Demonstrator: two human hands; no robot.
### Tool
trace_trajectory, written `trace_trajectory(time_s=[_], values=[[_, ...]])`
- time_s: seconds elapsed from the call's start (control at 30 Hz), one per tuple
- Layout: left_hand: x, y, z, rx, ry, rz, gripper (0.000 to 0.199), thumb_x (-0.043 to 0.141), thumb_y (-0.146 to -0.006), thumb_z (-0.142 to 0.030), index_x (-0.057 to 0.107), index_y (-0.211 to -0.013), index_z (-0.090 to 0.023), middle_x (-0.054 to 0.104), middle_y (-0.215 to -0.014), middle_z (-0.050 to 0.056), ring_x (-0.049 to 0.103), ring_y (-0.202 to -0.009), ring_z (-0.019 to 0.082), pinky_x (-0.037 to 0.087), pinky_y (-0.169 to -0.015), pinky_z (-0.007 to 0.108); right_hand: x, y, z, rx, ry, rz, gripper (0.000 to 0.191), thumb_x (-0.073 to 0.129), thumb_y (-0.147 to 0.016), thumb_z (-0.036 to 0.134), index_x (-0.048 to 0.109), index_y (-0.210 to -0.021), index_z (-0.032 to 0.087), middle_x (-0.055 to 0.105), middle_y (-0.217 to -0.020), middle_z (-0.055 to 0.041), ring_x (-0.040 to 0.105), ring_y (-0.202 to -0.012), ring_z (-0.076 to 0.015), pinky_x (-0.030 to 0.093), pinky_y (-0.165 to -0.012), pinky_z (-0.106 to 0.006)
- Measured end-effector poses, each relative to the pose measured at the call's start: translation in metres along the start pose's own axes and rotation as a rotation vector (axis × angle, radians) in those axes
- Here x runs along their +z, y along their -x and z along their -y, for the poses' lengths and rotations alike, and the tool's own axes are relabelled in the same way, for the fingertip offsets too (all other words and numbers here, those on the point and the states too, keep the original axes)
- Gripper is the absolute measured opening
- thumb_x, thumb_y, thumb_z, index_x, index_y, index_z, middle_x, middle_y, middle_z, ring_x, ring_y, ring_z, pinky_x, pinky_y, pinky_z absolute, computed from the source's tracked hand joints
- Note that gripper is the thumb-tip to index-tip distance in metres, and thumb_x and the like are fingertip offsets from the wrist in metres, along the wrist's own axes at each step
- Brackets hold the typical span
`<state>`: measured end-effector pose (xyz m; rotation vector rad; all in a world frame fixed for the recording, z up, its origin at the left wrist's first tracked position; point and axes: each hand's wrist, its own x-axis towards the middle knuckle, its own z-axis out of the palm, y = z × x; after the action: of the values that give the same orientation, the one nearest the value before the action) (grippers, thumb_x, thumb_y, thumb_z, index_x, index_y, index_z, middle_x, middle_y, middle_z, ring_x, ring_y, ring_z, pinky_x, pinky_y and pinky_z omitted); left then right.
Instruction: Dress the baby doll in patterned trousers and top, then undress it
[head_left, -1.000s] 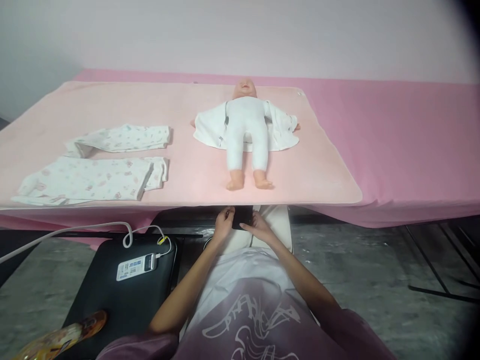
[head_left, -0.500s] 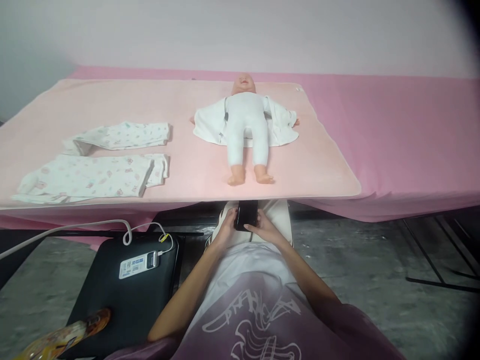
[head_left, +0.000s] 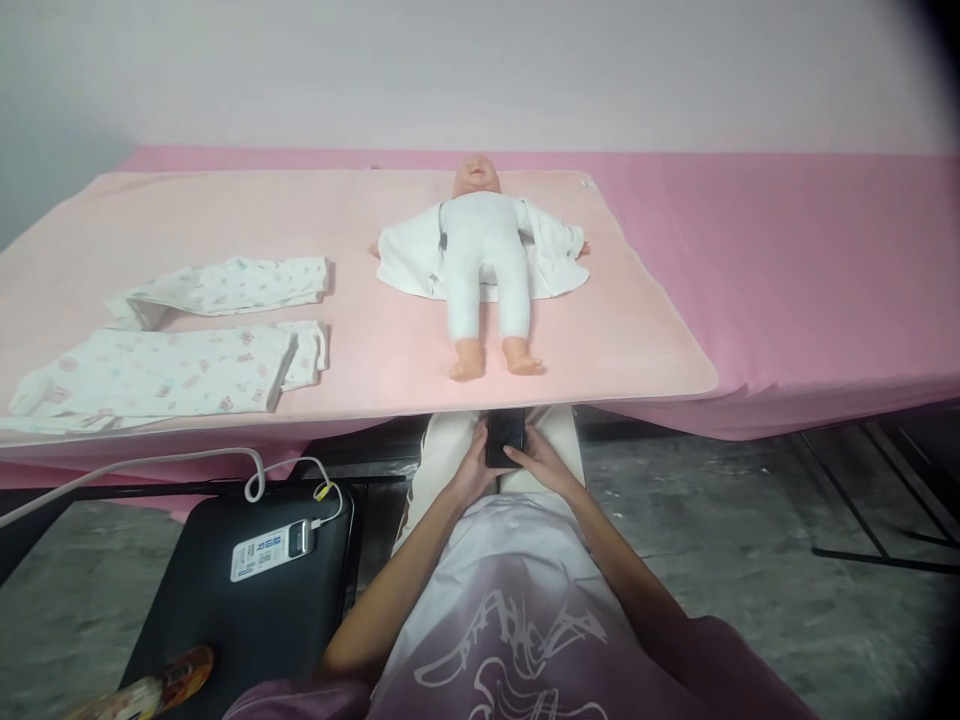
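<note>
A black smartphone point(head_left: 505, 437) with a dark screen is held low over my lap, just below the table's front edge. My left hand point(head_left: 472, 468) grips its left side. My right hand point(head_left: 544, 462) closes on its right side, the thumb lying over the lower part of the screen. Beyond, on the table, a baby doll point(head_left: 487, 240) lies on its back with its feet toward me. Its body is white, and an open white baby shirt point(head_left: 409, 250) is spread under it with the arms in the sleeves.
Folded printed baby clothes point(head_left: 172, 370) lie at the left on a pale pink mat point(head_left: 360, 350), over a darker pink cloth point(head_left: 787, 270). At my left, a black stool point(head_left: 247, 630) bears a white power bank point(head_left: 271, 550) with a cable, and a bottle point(head_left: 161, 690).
The view has shifted slightly, so the doll and clothes appear a little lower and further left. The phone, with both hands on it, sits slightly further right.
</note>
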<state>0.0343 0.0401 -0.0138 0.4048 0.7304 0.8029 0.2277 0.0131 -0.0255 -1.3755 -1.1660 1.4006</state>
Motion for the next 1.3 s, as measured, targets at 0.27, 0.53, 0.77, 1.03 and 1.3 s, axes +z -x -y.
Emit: trace_trajectory(time_s=[0.27, 0.53, 0.77, 1.03, 1.3], values=[[-0.012, 0.005, -0.003, 0.007, -0.034, 0.034, 0.069, 0.073, -0.108, -0.064, 0.051, -0.169, -0.042, 0.054, -0.176, 0.010, 0.057, -0.158, 0.041, 0.063, -0.117, 0.061, 0.012, 0.003, -0.013, -0.039, -0.041, -0.027, 0.079, 0.083, -0.093, 0.065, 0.056, -0.159, 0.032, 0.059, -0.159, -0.0118, 0.057, -0.148, -0.0332, 0.049, -0.129, -0.051], [-0.017, 0.001, 0.002, 0.005, -0.010, -0.006, 0.071, 0.079, -0.105, -0.061, 0.054, -0.167, -0.037, 0.060, -0.171, 0.012, 0.065, -0.151, 0.040, 0.066, -0.111, 0.054, 0.028, 0.004, -0.021, -0.008, -0.263, 0.021, 0.106, 0.098, -0.080, 0.057, 0.043, -0.168, 0.035, 0.063, -0.155, -0.0106, 0.066, -0.129, -0.0279, 0.056, -0.120, -0.046], [-0.012, 0.000, 0.002, 0.028, 0.004, 0.013, 0.072, 0.079, -0.106, -0.059, 0.054, -0.169, -0.036, 0.065, -0.167, 0.012, 0.072, -0.143, 0.037, 0.066, -0.112, 0.054, 0.022, 0.006, -0.015, -0.026, -0.267, 0.036, 0.112, 0.101, -0.079, 0.053, 0.041, -0.171, 0.036, 0.061, -0.154, -0.0101, 0.064, -0.133, -0.0276, 0.057, -0.120, -0.044], [-0.009, 0.004, 0.000, 0.028, -0.006, 0.040, 0.081, 0.080, -0.105, -0.061, 0.048, -0.176, -0.038, 0.055, -0.177, 0.012, 0.065, -0.152, 0.041, 0.059, -0.123, 0.059, 0.021, 0.005, -0.016, 0.002, -0.263, 0.041, 0.117, 0.103, -0.075, 0.058, 0.041, -0.171, 0.035, 0.063, -0.149, -0.0107, 0.065, -0.130, -0.0287, 0.059, -0.118, -0.045], [-0.008, 0.003, 0.002, 0.036, -0.020, 0.026, 0.083, 0.080, -0.104, -0.062, 0.047, -0.176, -0.039, 0.051, -0.179, 0.012, 0.056, -0.161, 0.041, 0.059, -0.124, 0.060, 0.020, 0.004, -0.016, 0.010, -0.254, 0.043, 0.118, 0.101, -0.075, 0.060, 0.039, -0.173, 0.036, 0.062, -0.159, -0.0114, 0.063, -0.142, -0.0317, 0.054, -0.127, -0.049]])
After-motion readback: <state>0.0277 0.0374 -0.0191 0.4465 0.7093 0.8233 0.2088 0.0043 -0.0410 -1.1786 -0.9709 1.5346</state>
